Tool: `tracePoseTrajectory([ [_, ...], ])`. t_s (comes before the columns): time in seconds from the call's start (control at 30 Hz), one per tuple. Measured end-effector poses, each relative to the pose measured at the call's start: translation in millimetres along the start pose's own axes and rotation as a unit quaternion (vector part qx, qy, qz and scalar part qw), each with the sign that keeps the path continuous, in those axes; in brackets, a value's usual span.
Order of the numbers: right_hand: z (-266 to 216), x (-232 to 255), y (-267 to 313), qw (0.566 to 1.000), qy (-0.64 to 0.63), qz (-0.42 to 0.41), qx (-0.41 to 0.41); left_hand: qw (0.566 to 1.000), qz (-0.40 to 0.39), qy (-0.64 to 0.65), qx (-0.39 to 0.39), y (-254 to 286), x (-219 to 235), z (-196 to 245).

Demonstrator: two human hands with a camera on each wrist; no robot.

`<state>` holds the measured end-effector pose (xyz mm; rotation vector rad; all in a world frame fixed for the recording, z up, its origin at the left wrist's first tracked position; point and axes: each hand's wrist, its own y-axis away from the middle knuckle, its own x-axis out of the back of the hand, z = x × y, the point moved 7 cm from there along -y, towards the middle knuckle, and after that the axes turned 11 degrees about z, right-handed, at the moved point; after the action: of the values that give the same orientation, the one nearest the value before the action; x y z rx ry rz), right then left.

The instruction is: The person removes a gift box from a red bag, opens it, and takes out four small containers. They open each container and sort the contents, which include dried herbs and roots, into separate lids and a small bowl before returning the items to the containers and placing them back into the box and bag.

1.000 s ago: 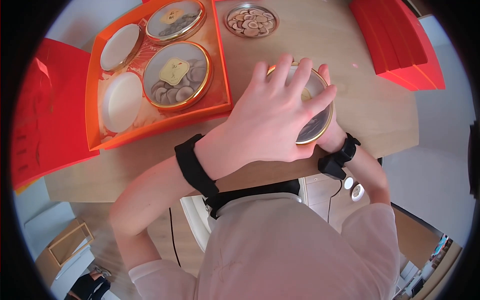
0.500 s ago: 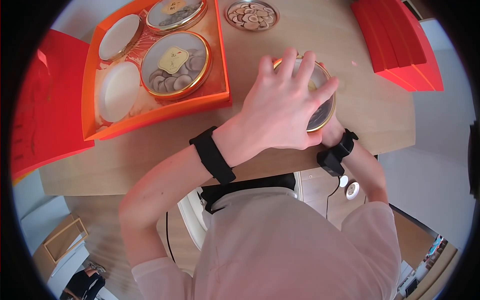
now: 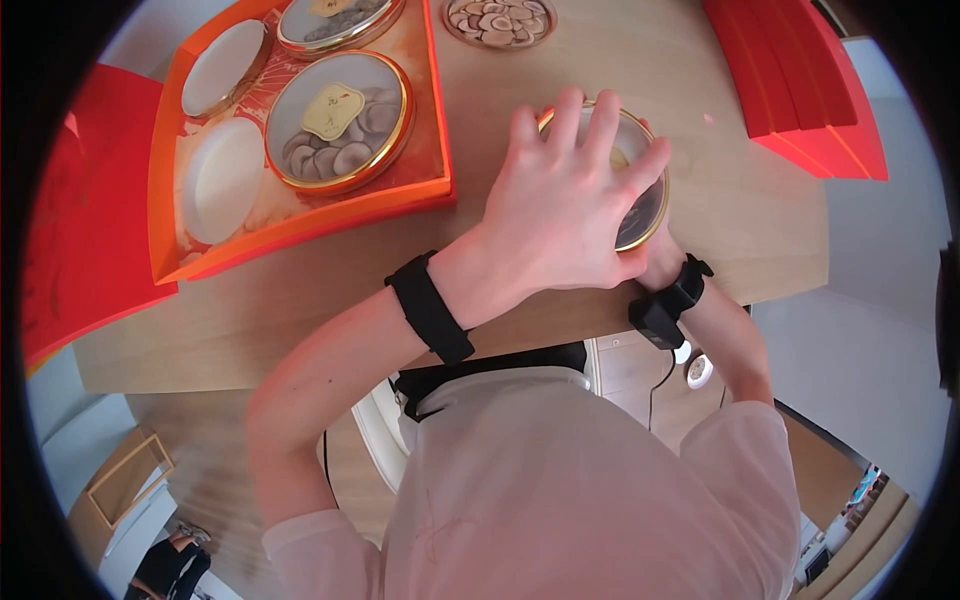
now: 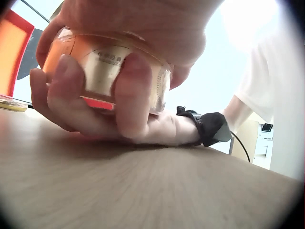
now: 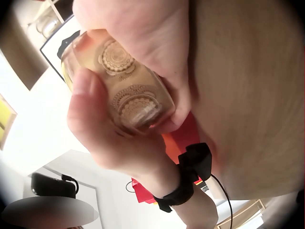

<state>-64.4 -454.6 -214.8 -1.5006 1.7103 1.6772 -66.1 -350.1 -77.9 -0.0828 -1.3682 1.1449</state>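
Gold rims the lid (image 3: 647, 208) of a round, clear jar (image 5: 136, 85) embossed like lace, held just above the wood-grained table (image 3: 740, 205). The left hand (image 3: 560, 205), fingers spread, grips the lid from above; the right hand (image 4: 100, 122) curls round the side. Left of the grip, an orange box (image 3: 320, 217) holds more jars (image 3: 333, 112); beyond, a dish (image 3: 500, 47) of slices (image 3: 505, 20).

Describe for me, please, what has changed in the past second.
The left forearm has swung slightly rightward, toward the jar. The orange box now sits a little higher and farther left in the head view, apparently from camera movement. Nothing was taken hold of or let go: the left hand keeps its grip from above, and the right hand still holds the jar too.
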Motion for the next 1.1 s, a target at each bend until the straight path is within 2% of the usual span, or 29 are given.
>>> tracePoseTrajectory([
  [0.2,2,-5,5,0.999,-0.009,-0.050,-0.013,1.000,0.006,0.003,0.010,-4,0,-1],
  [0.37,1,-2,6,1.000,0.005,-0.009,-0.001,1.000,0.006,-0.003,0.013,-5,2,0],
  [0.93,3,-24,14,0.998,-0.042,-0.025,0.028,0.999,0.030,0.030,0.033,0,0,-7],
  [1.0,6,-29,17,0.997,0.001,0.053,0.055,0.998,0.033,0.047,0.018,0,3,-8],
  [1.03,8,-44,28,0.987,0.048,0.131,0.081,0.998,0.038,0.057,0.005,0,7,-8],
  [1.07,11,-46,32,0.991,0.042,0.116,0.059,0.997,0.042,0.068,-0.008,-1,12,-8],
  [1.1,14,-48,35,0.994,0.036,0.101,0.037,0.996,0.007,0.074,-0.044,-2,15,-6],
])
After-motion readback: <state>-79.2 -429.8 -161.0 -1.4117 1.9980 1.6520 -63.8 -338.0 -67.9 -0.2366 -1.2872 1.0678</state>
